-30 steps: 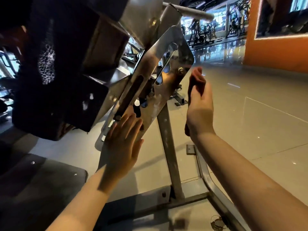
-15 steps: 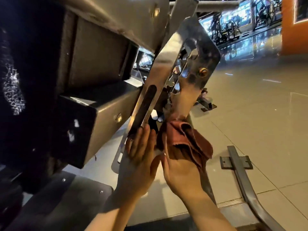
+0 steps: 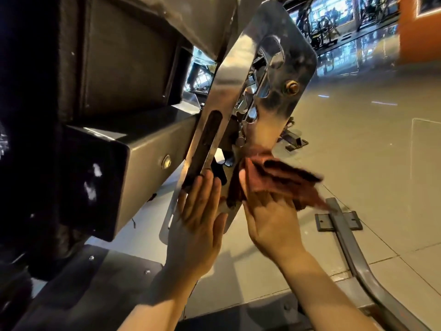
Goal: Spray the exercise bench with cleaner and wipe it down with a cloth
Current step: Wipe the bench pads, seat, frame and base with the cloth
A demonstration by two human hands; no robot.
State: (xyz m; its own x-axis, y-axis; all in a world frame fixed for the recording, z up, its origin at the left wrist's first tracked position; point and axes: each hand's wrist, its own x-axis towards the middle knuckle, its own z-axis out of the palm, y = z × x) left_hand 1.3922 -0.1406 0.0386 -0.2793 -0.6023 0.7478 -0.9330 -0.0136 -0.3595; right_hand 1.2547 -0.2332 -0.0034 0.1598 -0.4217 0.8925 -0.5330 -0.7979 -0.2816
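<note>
— Red cloth (image 3: 281, 180) is bunched in our right hand (image 3: 272, 225), pressed on the shiny metal plate (image 3: 281, 75) of the bench.
— And our left hand (image 3: 198, 225)?
— Flat, fingers straight, resting on the plate beside it. Grey floor (image 3: 358, 163) lies behind.

Rumpled reddish cloth (image 3: 281, 180) pressed against bench's steel bracket (image 3: 281, 68).

The right hand's (image 3: 269, 218) fingers are covered by the bunched cloth (image 3: 281, 182), whose trailing edge is smeared with motion blur. The cloth hides the lower end of the shiny bracket (image 3: 284, 75) (where it meets the post cannot be told). The dark bench pad (image 3: 31, 91) runs off the left edge. Distant machines (image 3: 327, 20) are too blurred to identify.
</note>
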